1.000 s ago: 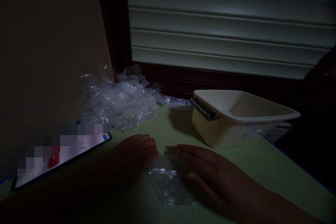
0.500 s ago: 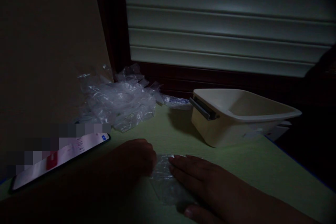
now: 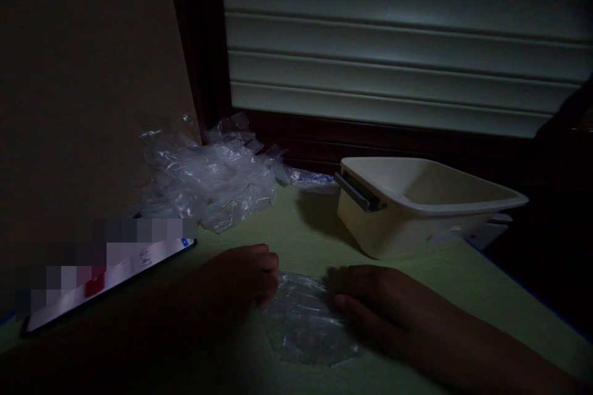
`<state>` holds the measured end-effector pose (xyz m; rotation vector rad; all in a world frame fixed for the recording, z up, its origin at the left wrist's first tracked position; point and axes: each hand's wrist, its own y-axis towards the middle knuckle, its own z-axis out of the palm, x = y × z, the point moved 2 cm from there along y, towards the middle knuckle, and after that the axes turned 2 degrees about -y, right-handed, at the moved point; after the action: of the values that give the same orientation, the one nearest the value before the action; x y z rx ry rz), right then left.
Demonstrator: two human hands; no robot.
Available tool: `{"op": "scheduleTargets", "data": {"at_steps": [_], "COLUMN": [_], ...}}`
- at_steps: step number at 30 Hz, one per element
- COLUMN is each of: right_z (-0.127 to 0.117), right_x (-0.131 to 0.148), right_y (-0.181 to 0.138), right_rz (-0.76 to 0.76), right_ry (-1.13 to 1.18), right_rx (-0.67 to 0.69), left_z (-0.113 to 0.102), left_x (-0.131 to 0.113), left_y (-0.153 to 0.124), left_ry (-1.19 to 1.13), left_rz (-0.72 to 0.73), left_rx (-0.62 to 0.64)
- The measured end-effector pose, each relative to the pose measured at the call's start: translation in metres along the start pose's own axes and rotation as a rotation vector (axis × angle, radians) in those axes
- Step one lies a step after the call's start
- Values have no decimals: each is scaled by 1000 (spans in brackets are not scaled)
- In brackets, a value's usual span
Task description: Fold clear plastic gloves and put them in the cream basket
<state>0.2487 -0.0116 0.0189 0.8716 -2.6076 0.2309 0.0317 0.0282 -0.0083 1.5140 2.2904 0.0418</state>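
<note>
A clear plastic bag (image 3: pixel 310 327) lies flat and wrinkled on the green tabletop in front of me. At its upper left edge, my left hand (image 3: pixel 248 274) is closed with the fingers curled, pinching the plastic. My right hand (image 3: pixel 384 299) is at the bag's right side, fingers bent inward and thumb against the plastic; its fingertips are partly in shadow. Creases run across the film between the two hands.
A heap of crumpled clear plastic bags (image 3: pixel 213 179) sits at the back left. A phone (image 3: pixel 125 278) with a lit screen leans to its front. A cream plastic bin (image 3: pixel 393 231) with a grey handle stands at right, near the blue table edge (image 3: pixel 528 287).
My right hand has slid right, from lying flat over the bag to its right side with bent fingers, uncovering more of the plastic. My left hand stays at the left edge.
</note>
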Motion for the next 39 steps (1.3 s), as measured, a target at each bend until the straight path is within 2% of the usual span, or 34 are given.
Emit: {"op": "scheduleTargets", "data": {"at_steps": [4,9,13,16,20,27,29,34,39], "right_z": [3,9,14,15,14,6,5,14,16], "right_x": [-12,-23,-25,-22,-21,-19,-18,-22,-25], "right_y": [1,6,9,9,7,6,7,11,11], "right_rz": [106,209,174,111,97,121,143,197,221], "right_ry": [-34,-124,-79,-33,-23,176,280,539,482], "right_rx": [-5,-138,-143,-202,-248,-347,-343,-222,-209], "left_z": [-2,-4,-3,0,8,13,11,11,10], "left_x": [-4,-7,-13,-18,-15,-6,-7,-7,-4], "left_y": [2,1,2,3,0,1,3,2,0], "left_ry": [7,9,49,73,79,-101,-126,-140,-224], "left_rz": [-56,-60,-103,-205,-256,-326,-361,-431,-491], "left_rx": [2,-11,-59,-168,-284,-266,-262,-277,-246]}}
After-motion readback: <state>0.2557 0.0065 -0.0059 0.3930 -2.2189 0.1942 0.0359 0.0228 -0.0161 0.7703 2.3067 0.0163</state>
